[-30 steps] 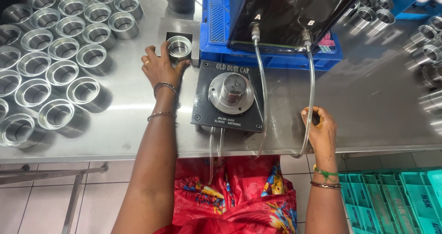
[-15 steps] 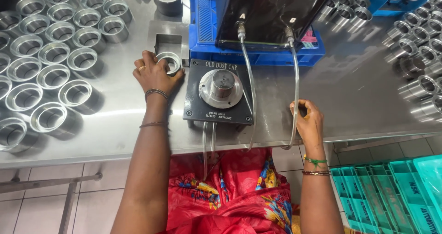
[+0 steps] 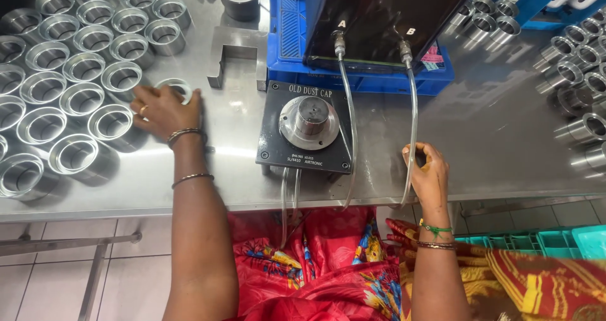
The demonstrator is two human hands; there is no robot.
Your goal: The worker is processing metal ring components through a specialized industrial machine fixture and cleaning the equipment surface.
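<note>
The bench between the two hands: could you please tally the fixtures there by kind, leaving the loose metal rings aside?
Black gauge plate: 1
Clear hoses from the black unit: 2
U-shaped steel bracket: 1
Blue tray: 1
Total: 5

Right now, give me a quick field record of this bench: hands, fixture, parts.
left hand: on a metal ring, fingers around it, at the edge of the ring cluster
right hand: at the table's front edge, touching a clear tube
fixture: black plate with round metal post, centre of table, nothing on the post
rings: open metal rings in rows at left
more parts: metal sleeves at right
bracket: U-shaped metal block behind the left hand
surface: steel table
</note>
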